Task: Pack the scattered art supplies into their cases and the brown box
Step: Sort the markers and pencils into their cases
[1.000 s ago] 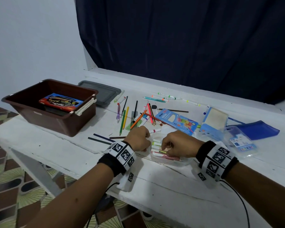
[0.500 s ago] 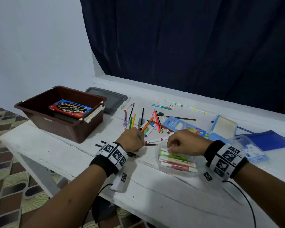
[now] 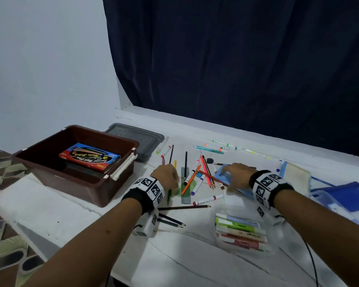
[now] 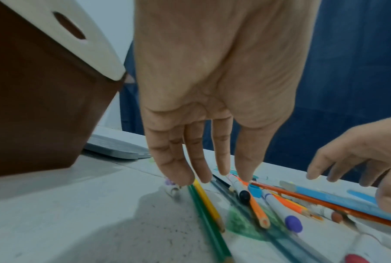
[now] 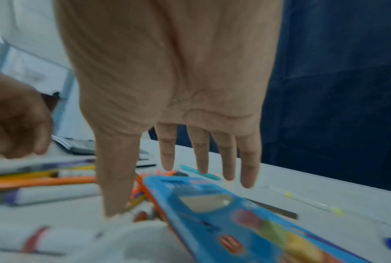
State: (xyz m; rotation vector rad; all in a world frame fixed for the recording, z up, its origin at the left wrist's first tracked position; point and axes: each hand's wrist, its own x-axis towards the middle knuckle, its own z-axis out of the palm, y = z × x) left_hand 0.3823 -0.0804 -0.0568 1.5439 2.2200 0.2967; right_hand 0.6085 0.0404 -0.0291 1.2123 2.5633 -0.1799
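Both hands now off marker case (image 3: 239, 233), up at loose pile. Box (image 3: 50, 156) far left. Left hand (image 3: 165, 176) splayed, fingertips on pencils (image 4: 203, 204). Right hand (image 3: 235, 176) spread over blue pack (image 5: 224, 210), gripping nothing. Next batch starting.

Box (image 3: 85, 183): left on table (image 3: 195, 266), a pencil carton (image 3: 89, 157) held inside | Lid (image 3: 137, 137): laid flat just behind-right of box | Loose pencils and markers (image 3: 195, 175): scattered mid-table, right of box | Marker case (image 3: 239, 233): placed near front edge, before the scatter | Flat pencil box (image 5: 235, 213): lying right of scatter.
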